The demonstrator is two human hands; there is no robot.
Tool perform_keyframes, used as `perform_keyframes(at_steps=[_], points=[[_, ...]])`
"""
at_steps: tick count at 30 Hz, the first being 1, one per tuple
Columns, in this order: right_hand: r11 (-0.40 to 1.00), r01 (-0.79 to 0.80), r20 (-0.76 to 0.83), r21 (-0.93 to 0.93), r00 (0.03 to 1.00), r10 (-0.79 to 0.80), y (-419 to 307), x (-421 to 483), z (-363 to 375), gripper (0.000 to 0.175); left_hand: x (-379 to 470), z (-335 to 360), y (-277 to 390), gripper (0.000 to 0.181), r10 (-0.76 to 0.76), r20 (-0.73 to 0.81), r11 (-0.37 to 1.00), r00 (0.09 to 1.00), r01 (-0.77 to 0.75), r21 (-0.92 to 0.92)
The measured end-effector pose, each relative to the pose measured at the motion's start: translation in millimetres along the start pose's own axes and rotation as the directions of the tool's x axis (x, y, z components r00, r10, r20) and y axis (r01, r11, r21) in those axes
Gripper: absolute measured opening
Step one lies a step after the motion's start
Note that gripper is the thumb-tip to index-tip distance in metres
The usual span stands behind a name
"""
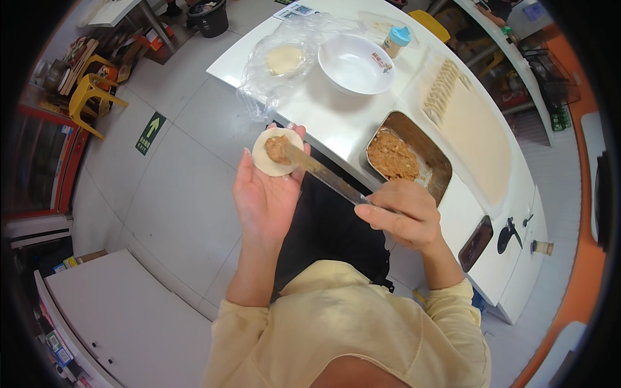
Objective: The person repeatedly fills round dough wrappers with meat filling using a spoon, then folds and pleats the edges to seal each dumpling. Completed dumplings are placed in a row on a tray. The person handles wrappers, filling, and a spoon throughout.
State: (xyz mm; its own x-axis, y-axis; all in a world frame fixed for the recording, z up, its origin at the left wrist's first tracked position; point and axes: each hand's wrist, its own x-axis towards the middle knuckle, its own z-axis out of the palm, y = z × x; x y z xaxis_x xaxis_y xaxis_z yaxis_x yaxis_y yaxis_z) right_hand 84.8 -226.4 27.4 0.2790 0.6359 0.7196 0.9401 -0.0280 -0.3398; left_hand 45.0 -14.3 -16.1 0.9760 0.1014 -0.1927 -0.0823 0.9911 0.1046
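My left hand (271, 194) is palm up, with a round dough wrapper (264, 162) lying across its fingers. A lump of minced filling (277, 149) sits on the wrapper. The fingers of my right hand (405, 213) are closed around the handle end of a flat metal spatula (335, 180), whose smeared tip touches the filling. Right of the spatula, a rectangular steel pan (439, 165) on the white table holds more minced filling (393, 155). Dough wrappers (285, 59) lie under clear plastic film at the table's far left corner.
A white bowl (356, 68) and a blue-lidded shaker (397, 41) stand farther back. Filled dumplings (441, 92) line a pale, floured sheet (478, 140) at right. A phone (476, 243) lies near the right edge. Part of another person (494, 12) shows at upper right.
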Motion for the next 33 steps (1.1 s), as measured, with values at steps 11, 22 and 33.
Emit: perform_keyframes(at_steps=[11,22,33], points=[[0.988,0.143,0.149,-0.051,0.980,-0.134,11,11,16,0.034,-7,-3,9,0.053,0.044,-0.031,0.999,0.999,-0.043,0.013],[0.996,0.090,0.112,0.009,0.990,-0.090,18,18,25,0.034,-9,-5,14,0.051,0.036,-0.034,0.999,0.999,-0.036,-0.019],[0.989,-0.119,-0.025,0.091,0.992,0.121,13,19,25,0.022,-6,-3,18,0.051,0.033,-0.056,0.997,0.998,-0.029,0.073]])
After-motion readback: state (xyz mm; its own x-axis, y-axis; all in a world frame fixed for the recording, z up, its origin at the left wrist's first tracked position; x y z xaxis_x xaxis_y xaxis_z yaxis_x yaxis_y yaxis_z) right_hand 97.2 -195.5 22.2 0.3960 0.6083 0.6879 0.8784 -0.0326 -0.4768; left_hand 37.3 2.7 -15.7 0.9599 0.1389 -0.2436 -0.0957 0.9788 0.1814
